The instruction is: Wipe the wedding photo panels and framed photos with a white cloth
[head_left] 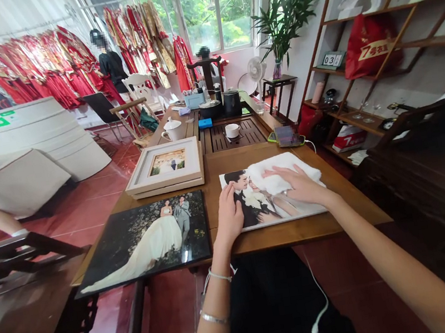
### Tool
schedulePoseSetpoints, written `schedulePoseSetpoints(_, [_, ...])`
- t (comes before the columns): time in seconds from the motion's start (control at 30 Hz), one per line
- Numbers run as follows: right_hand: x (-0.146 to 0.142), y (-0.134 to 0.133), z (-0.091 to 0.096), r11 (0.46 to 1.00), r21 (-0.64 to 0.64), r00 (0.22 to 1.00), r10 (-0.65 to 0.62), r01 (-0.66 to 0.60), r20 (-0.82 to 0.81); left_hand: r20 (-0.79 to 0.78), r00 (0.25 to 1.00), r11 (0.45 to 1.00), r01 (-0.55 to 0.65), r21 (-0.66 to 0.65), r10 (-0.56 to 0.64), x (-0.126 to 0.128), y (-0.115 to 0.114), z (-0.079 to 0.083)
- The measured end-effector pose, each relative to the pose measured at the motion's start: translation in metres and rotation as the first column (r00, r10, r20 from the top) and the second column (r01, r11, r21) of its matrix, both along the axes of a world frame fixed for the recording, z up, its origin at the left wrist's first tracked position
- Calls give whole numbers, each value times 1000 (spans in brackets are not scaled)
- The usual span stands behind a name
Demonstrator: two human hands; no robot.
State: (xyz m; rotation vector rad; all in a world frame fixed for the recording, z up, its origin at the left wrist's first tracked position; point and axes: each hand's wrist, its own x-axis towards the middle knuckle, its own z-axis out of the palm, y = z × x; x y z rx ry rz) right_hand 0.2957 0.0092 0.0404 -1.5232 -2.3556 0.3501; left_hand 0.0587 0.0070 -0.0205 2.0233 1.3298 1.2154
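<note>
A glossy wedding photo print [254, 206] lies flat on the wooden table [254, 156] in front of me. My left hand [230, 213] grips its left edge, fingers curled over the rim. My right hand [299, 183] lies flat with fingers spread on a folded white cloth [280, 171] that rests on the print's upper right part. A larger dark wedding print [145, 240] lies to the left, overhanging the table's front left corner.
Stacked white picture frames [166, 167] sit behind the dark print. Behind them are a tea tray with a white cup [232, 130], a teapot [173, 129] and a phone [287, 136]. A person [111, 66] stands by racks of red garments. Shelves line the right wall.
</note>
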Motion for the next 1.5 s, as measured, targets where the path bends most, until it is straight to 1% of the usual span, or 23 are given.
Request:
schedulePoseSetpoints(0.07, [-15,20,3,1000,-11,999,-11,12,37,6,1000,1000,2,6,-2,0,0,0])
schedulePoseSetpoints(0.13, [-32,32,6,1000,-10,997,5,-4,76,3,1000,1000,3,3,-3,0,-1,1])
schedulePoseSetpoints(0.17, [-40,33,7,1000,-2,995,18,-18,95,3,1000,1000,4,-2,-4,1,-2,2])
schedulePoseSetpoints(0.23, [-52,29,8,998,12,990,65,-67,123,17,1000,1000,-1,-21,2,1,-4,5])
schedulePoseSetpoints(0.3, [-58,15,7,990,17,982,137,-140,128,47,999,999,-20,-47,22,2,-5,8])
schedulePoseSetpoints(0.37, [-58,-5,5,981,19,976,191,-194,108,76,996,997,-49,-62,54,3,-7,11])
schedulePoseSetpoints(0.47, [-51,-41,5,972,15,970,234,-235,73,112,990,996,-81,-36,84,2,-8,15])
schedulePoseSetpoints(0.6, [-37,-85,7,951,-25,950,309,-308,40,127,987,995,-101,5,100,2,-8,16])
schedulePoseSetpoints(0.67, [-28,-99,8,943,-53,943,331,-330,27,110,990,996,-92,22,89,2,-8,16])
schedulePoseSetpoints(0.73, [-18,-103,7,944,-70,946,323,-322,13,82,994,996,-79,32,76,2,-7,14])
schedulePoseSetpoints(0.83, [-4,-90,2,969,-44,970,244,-244,-2,43,996,996,-84,21,83,1,-6,12])
schedulePoseSetpoints(0.97, [0,-48,-4,992,36,993,120,-120,15,22,995,995,-96,-2,97,1,-6,13])
schedulePoseSetpoints(1.1, [-17,-4,-4,996,69,998,60,-63,36,41,995,996,-87,30,86,1,-10,20])
schedulePoseSetpoints(1.2, [-38,17,-1,995,69,997,77,-79,31,68,993,991,-102,89,96,3,-15,25])
schedulePoseSetpoints(1.27, [-53,21,1,991,71,993,113,-116,37,86,992,988,-103,118,93,3,-17,27])
schedulePoseSetpoints(1.33, [-64,18,3,982,67,984,173,-176,48,112,989,985,-108,134,93,3,-17,26])
schedulePoseSetpoints(1.4, [-71,8,4,968,59,969,242,-245,51,143,984,983,-125,137,106,1,-16,25])
schedulePoseSetpoints(1.5, [-70,-17,5,951,59,952,303,-304,39,189,975,984,-140,111,118,-1,-15,22])
